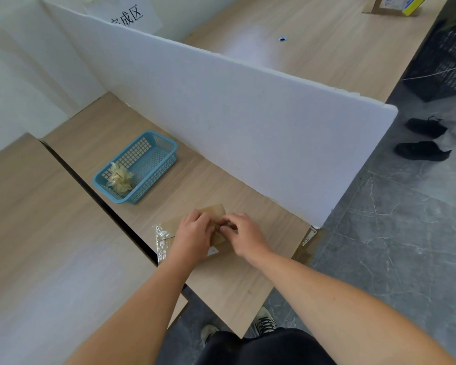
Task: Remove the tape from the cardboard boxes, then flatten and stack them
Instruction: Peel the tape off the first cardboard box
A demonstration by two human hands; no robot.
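cardboard box (216, 209) is being held flat on the table (221, 280). it is being pinned by the left hand (192, 233), fingers curled on it. the right hand (244, 233) is pinched at the middle seam, likely on tape (161, 241), which is trailing off the left end. tape should be pulled low and slow so cardboard is not being torn.

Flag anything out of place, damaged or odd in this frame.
Minor only: loose clear tape lies beside the box, not in the basket with the other wad; the divider has a chipped top edge; more cardboard sits off the table, by its right edge.
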